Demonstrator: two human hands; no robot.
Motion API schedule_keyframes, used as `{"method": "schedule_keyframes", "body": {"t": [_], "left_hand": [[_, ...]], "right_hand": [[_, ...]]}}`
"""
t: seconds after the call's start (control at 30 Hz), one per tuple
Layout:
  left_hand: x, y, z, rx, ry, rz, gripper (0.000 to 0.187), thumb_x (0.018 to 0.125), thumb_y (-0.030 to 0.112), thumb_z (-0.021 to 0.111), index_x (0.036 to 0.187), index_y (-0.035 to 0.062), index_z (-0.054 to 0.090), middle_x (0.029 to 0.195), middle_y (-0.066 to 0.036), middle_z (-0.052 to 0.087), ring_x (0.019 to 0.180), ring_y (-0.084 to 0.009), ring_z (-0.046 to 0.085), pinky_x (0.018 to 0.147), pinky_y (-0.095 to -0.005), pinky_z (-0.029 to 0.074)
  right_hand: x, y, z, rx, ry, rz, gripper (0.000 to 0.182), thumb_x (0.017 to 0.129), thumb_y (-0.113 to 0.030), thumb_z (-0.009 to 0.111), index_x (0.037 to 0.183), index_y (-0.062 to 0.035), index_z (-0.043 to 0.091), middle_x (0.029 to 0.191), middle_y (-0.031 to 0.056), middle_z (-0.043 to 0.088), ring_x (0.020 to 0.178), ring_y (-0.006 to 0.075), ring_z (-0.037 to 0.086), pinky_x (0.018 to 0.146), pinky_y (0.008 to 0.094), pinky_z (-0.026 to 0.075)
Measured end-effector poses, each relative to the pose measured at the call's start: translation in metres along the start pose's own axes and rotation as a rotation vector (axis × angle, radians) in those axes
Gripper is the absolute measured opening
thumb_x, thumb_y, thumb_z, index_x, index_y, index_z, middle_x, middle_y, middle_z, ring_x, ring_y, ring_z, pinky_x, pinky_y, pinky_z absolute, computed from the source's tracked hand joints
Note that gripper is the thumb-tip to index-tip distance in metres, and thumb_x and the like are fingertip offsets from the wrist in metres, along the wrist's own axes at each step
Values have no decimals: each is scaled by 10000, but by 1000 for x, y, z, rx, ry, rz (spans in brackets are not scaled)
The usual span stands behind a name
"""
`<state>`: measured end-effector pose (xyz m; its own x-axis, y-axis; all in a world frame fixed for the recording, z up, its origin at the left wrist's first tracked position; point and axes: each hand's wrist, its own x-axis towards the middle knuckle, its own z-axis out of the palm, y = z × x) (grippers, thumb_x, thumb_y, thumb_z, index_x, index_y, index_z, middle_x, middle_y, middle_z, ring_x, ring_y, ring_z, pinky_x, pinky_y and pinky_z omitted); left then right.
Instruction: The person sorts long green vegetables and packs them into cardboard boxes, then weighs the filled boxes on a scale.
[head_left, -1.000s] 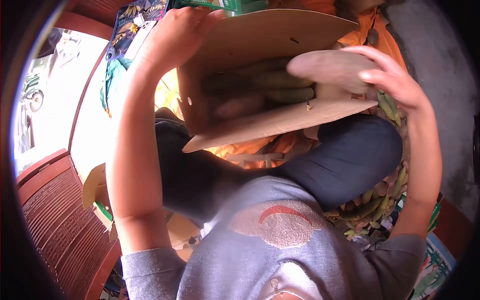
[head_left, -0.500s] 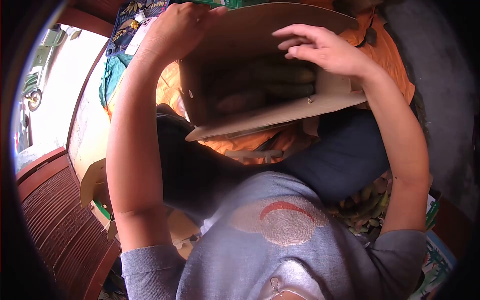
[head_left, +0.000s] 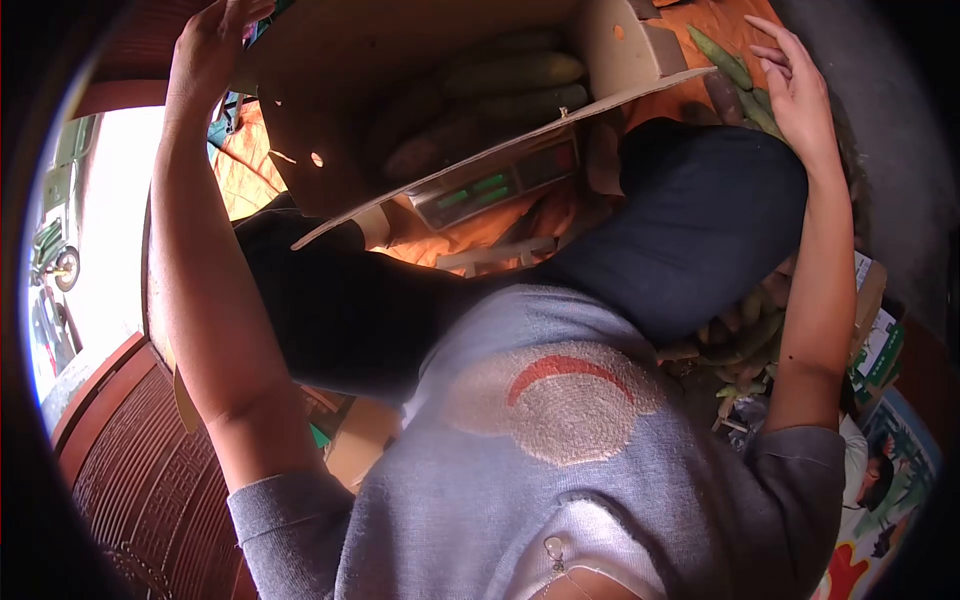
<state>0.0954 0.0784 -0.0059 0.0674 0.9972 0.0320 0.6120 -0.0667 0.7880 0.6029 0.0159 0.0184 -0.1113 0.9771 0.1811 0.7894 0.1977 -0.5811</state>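
An open cardboard box stands tilted in front of my legs, with several long green-brown vegetables in its shadowed inside. A scale with a lit green display shows beneath the box's near flap. My left hand is raised at the top left, beside the box's far left side, its fingers partly cut off by the frame edge and loosely apart. To the right of the box, my right hand has its fingers spread and holds nothing. It is close by some long green vegetables on the orange sheet.
Orange sheeting lies under and around the box. More vegetables are piled beside my right thigh. A reddish-brown carved wooden panel stands at the lower left, and a printed carton is at the right.
My right hand has moved from over the box out to the right, near the green vegetables. My left hand has shifted left and up. The view has shifted, showing the scale display.
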Motion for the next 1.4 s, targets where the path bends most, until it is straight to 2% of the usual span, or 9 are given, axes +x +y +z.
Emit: {"method": "schedule_keyframes", "body": {"t": [0.2,0.4,0.5,0.53,0.67,0.97,1.1,1.2,1.4], "left_hand": [[-3,6,2,-16,63,-50,522,946,438,398,1156,-5,576,1163,-122,596,1126,-218,540,985,-355,382],[-7,14,9,-25,128,-49,499,949,413,408,1143,-14,580,1148,-113,605,1092,-208,563,974,-341,392],[-7,13,9,1,136,-47,507,945,417,418,1103,-29,598,1094,-109,630,1038,-194,588,941,-333,417],[-8,15,10,52,182,1,538,932,467,420,1058,-10,635,988,-129,663,947,-187,629,848,-279,459],[-6,1,7,-131,157,48,456,966,331,411,1098,-72,578,1028,-148,638,966,-211,615,882,-316,471],[-11,-20,-16,-210,307,107,426,972,306,390,1341,91,397,873,-146,655,809,-190,641,787,-341,517],[-21,-16,-28,-247,399,107,541,850,23,397,1382,99,334,824,-50,572,903,-172,622,667,-238,506],[-26,12,-30,-271,533,78,652,723,-130,410,1351,39,361,1245,-151,483,1128,-293,518,871,-301,476],[-37,32,-45,-241,713,46,569,749,-83,414,1306,34,401,1173,-143,499,1059,-272,524,826,-297,467]], "right_hand": [[-5,19,-4,-170,-148,118,134,882,-130,557,928,-16,612,685,16,608,671,64,583,631,228,463],[-5,21,-11,-302,-190,272,193,912,-206,512,913,-32,596,661,30,576,559,78,508,584,245,450],[-10,31,-5,-139,45,-13,160,911,-148,471,974,-45,576,707,43,583,579,101,514,605,248,456],[-11,24,-7,-98,40,56,187,841,-55,442,969,-53,579,812,123,632,763,238,630,718,347,487],[-13,24,-5,-135,76,-79,156,824,-52,489,952,-41,578,838,173,633,821,339,613,714,418,481],[-14,16,-6,-178,39,17,125,745,-71,552,859,-72,603,772,154,643,747,335,633,645,434,501],[-15,13,-6,-182,61,-9,129,709,-39,545,825,-51,601,733,166,634,695,341,636,588,439,502],[-12,19,-4,-123,11,61,133,768,-85,530,882,-77,598,758,134,633,701,328,618,598,437,481],[-17,9,-17,-152,-2,62,125,759,-79,523,855,-70,603,722,148,628,688,332,622,603,435,485]]}}
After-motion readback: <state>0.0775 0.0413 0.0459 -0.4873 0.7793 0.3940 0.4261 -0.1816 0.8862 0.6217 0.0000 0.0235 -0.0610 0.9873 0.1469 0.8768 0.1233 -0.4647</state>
